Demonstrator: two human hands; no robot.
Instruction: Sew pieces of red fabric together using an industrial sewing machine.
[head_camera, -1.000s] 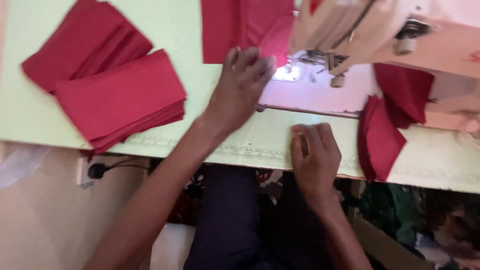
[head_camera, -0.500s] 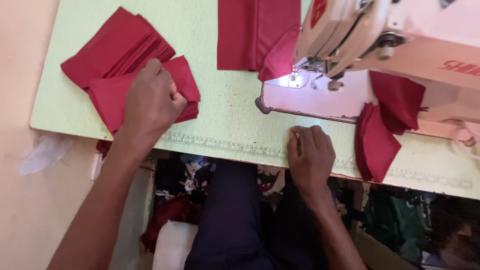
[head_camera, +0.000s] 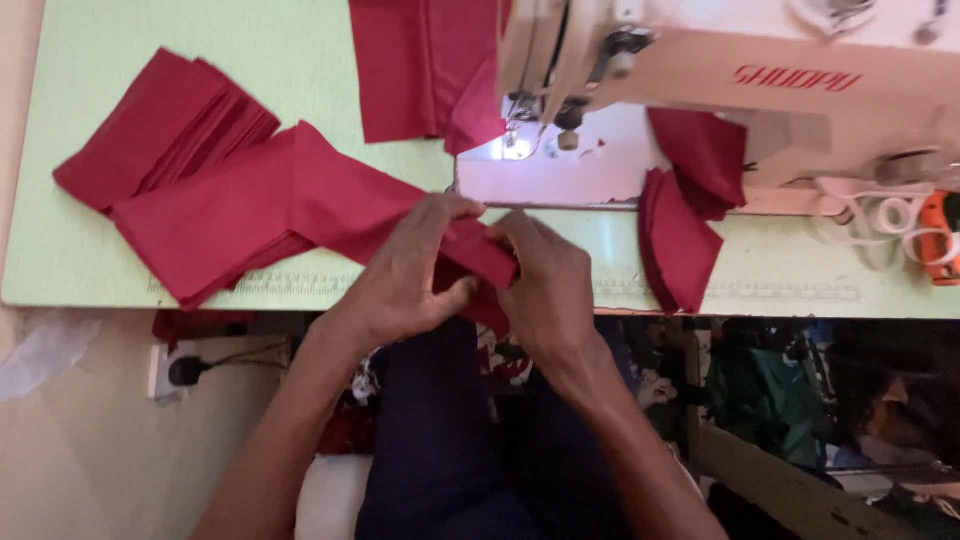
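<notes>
both my hands are on one red cloth piece at the near edge of the tabletop; left hand grip is clenched on it, fingers over the top and thumb under, at the piece's near-right end; right hand grip pinches the same end from the other side, so the two hands sit touching, w/ the folded end between them; the piece's long axis runs from the grips out toward 10 o'clock, its far end lying across the stack of red pieces at 9 o'clock; so most of the cloth trails left of the grips, left hand nearer to that free length; the sewing machine needle area sits at 12 to 1 o'clock from the hands, near but apart; another red panel lies beyond at 12; folded red pieces rest at 3 o'clock, nearer the right hand; can't tell how many layers are in the pinch.
</notes>
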